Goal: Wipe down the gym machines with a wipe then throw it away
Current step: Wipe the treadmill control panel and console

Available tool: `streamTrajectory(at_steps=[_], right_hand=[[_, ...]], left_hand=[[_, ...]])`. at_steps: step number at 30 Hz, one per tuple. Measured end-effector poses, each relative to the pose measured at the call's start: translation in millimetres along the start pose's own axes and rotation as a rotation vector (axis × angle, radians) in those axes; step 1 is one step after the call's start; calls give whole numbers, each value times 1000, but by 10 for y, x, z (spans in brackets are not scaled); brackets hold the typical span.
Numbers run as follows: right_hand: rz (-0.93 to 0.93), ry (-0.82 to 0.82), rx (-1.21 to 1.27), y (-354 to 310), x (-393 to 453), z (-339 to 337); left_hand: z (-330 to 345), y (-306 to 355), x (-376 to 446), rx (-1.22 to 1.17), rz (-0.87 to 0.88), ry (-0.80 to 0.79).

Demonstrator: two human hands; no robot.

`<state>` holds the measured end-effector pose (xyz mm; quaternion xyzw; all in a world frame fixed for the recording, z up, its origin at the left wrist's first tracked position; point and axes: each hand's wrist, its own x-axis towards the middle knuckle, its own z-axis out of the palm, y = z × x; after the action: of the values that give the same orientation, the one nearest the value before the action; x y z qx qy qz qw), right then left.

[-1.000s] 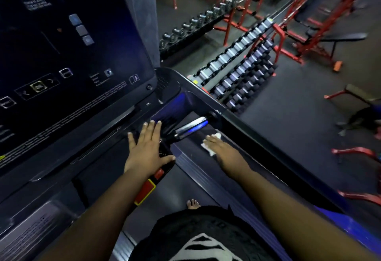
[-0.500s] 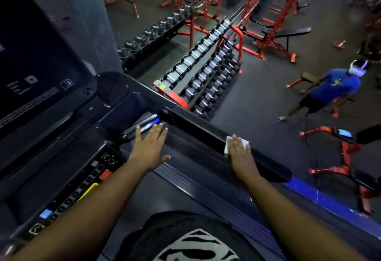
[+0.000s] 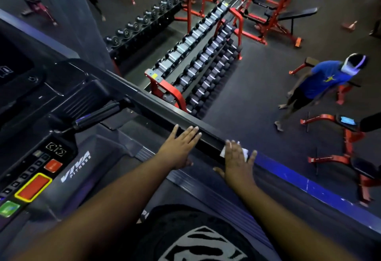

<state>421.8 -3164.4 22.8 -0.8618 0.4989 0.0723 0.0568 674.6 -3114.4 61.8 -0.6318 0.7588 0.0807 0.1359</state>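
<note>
So the wiping step is in hand here: the wipe (image 3: 244, 151) is pressed flat onto the far end of the treadmill's side rail (image 3: 165, 110) by the right hand (image 3: 237, 158), fingers (image 3: 253, 154) spread wide and straight over it, nothing pinched. The left hand (image 3: 181, 147) is laid on the same rail just beside it, fingers straight too, holding nothing. Only a white corner of the wipe is seen poking out, so how it's folded can't really be told.

Next move, probably: the rail end gets finished, then the wipe has to be gathered up into a grip before it's carried anywhere. No bin is seen.

Counted: one wipe, two hands, one rail under them, one console (image 3: 31, 174), two dumbbell racks (image 3: 198, 70) behind, one other person (image 3: 321, 83).
</note>
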Motion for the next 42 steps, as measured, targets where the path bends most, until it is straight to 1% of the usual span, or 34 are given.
streamTrajectory(at_steps=[1,4,5,7,10,13,15,17,19,22,24,26,27,29,31,33,36,39,42], right_hand=[[-43,6,0,-69,114,-45],[-176,-65,15,-241,364,-224],[-204,-75,17,-224,378,-253],[-237,-43,25,-88,293,-231],[-179,36,33,217,19,-64],[-108,31,-21,304,-103,69],[-117,10,-17,171,37,22],[-196,-10,15,-54,252,-68],[-268,-70,34,-316,492,-214],[-324,-112,44,-379,597,-325],[-308,-78,71,-278,468,-275],[-228,1,37,-179,283,-166],[-181,15,13,-175,218,-116],[-128,-10,-20,-349,291,-78],[-152,-45,-30,-649,535,-135],[-231,-55,-29,-996,833,-238],[-276,-122,8,-1463,1209,-403],[-321,-134,10,-1493,1280,-430],[-289,-47,16,-1259,1061,-316]], left_hand=[[5,46,21,0,-15,-9],[14,113,42,-23,-56,4],[19,128,37,-27,-62,0],[44,133,28,-37,-67,-7],[50,131,27,-51,-57,-20],[71,84,31,-50,-41,-5],[71,38,33,-44,-24,-2],[71,-6,30,-42,-22,0],[74,-107,21,-45,-31,1],[95,-252,-2,-47,-35,13],[123,-418,-27,-48,-48,15],[165,-598,-52,-52,-59,35],[181,-671,-66,-48,-61,43],[235,-827,-98,-52,-73,54],[275,-952,-99,-56,-91,72],[276,-1068,-106,-56,-114,84],[302,-1296,-134,-48,-130,75],[354,-1503,-166,-47,-142,98],[353,-1713,-198,-62,-179,102]])
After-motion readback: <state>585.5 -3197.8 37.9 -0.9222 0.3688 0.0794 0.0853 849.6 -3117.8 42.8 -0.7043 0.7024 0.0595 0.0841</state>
